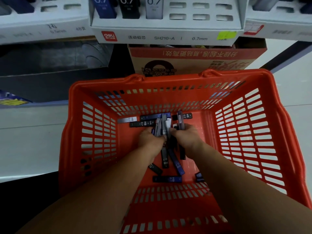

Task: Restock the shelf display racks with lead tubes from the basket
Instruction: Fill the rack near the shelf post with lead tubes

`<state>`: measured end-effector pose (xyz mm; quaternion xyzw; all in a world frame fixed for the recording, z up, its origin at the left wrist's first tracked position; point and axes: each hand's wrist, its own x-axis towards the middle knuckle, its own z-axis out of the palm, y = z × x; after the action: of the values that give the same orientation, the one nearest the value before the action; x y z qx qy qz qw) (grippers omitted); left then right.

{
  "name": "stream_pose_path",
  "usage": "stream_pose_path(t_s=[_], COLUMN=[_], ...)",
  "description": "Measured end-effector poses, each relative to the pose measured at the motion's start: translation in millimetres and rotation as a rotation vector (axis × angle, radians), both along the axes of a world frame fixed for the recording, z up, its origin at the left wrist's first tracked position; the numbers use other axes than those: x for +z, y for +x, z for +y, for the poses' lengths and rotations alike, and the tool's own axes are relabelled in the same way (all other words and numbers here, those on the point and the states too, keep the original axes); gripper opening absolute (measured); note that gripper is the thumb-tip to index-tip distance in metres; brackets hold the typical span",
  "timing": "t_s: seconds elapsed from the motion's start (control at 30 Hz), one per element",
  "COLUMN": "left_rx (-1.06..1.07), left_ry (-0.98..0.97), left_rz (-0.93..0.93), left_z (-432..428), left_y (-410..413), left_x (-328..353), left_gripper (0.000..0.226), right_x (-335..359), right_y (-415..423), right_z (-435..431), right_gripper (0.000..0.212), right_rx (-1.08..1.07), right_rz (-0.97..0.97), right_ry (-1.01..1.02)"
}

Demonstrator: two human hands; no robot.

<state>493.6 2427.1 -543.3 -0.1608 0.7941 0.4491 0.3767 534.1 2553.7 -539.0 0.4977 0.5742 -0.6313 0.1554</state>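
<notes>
Fingers of my left hand (pixel 152 139) and right hand (pixel 185 137) are curled in on one bunch of slim dark plastic lead tubes (pixel 162 128), centre of frame. Fingertips are mostly hidden under the knuckles, so I can't tell the grip finger by finger. The bunch is messy: black, blue and grey mixed, fanning upward, with one grey tube (pixel 179 120) poking out past the right hand.

My take on doing this well: square the bunch before lifting. Tap the ends on the floor of the red slotted plastic basket (pixel 168 78), turn labels one way, split by colour. Don't overfill the grip, since a loose fan will likely shed tubes on the way up.

Not yet picked up: flat tubes above the hands (pixel 141 123), crossed tubes below the wrists (pixel 177 165), one lying tube at lower centre (pixel 167 179).

Target is the white cardboard display rack marked 0.7mm (pixel 165 38), top centre. Three standing tubes (pixel 129 7) fill its left, empty slots (pixel 200 5) to their right. One tube per slot, upright, print facing out
</notes>
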Motion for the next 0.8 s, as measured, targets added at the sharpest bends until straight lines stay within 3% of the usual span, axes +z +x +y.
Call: stream_pose_path(t_s=[0.23, 0.47, 0.67, 0.8], left_rx=[-0.088, -0.147, -0.295, -0.256], left_ry=[0.13, 0.131, 0.131, 0.169], left_rz=[-0.106, -0.01, -0.098, -0.118], left_z=[1.7, -12.6, -30.5, -46.9], left_y=[-3.3, -7.1, -14.6, -12.4], left_x=[13.8, 51.8, 121.8, 162.3], left_gripper=[0.021, 0.028, 0.02, 0.039], right_x=[0.2, 33.1, 96.6, 143.1], right_y=[-0.6, 3.1, 13.0, 19.2], right_z=[13.0, 3.2, -3.5, -18.2], right_gripper=[0.034, 0.034, 0.034, 0.031], right_rx=[0.063, 0.083, 0.154, 0.198], right_rz=[-0.008, 0.097, 0.17, 0.237], right_ry=[-0.15, -0.254, -0.286, -0.245])
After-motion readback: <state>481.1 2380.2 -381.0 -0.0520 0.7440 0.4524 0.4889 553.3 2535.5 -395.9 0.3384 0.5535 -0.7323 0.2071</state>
